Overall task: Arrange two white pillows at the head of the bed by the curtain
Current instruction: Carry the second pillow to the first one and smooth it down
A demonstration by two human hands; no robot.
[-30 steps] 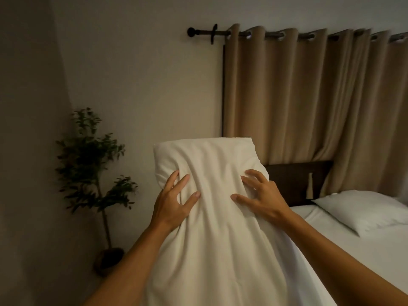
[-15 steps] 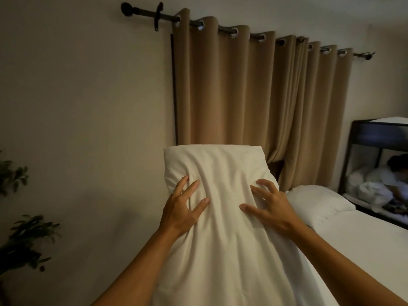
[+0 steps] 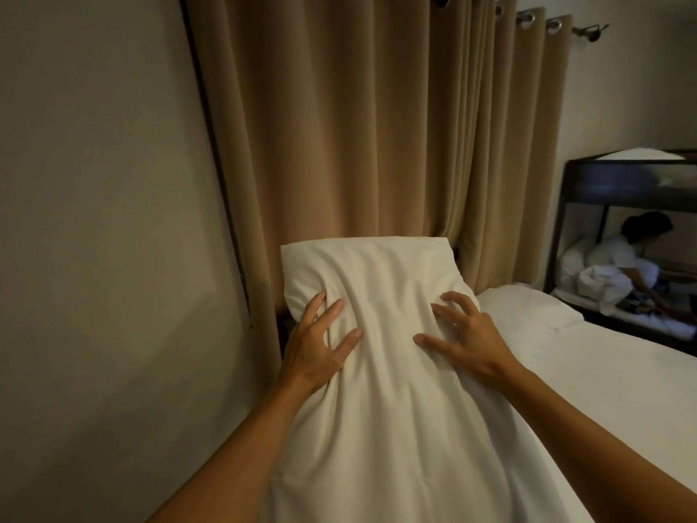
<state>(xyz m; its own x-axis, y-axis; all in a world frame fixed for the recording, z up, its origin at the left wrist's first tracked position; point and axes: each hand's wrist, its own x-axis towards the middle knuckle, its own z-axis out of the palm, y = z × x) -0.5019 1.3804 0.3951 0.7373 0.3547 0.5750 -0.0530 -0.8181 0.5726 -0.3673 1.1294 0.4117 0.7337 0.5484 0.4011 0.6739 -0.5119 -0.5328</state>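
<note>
Two pillows matter: one [image 3: 377, 334] is held upright before the curtain [image 3: 339, 126], the other [image 3: 528, 311] lies flat beside it on the bed [image 3: 603, 390]. Shallow pinches in slack fabric could slip, and it may flop. Left hand [image 3: 320, 341] and right hand [image 3: 464, 334] clutch its front, fingers splayed, arms extended.

Pillow [image 3: 377, 334] carried rightward toward curtain [image 3: 339, 126]; plant out of view.
</note>
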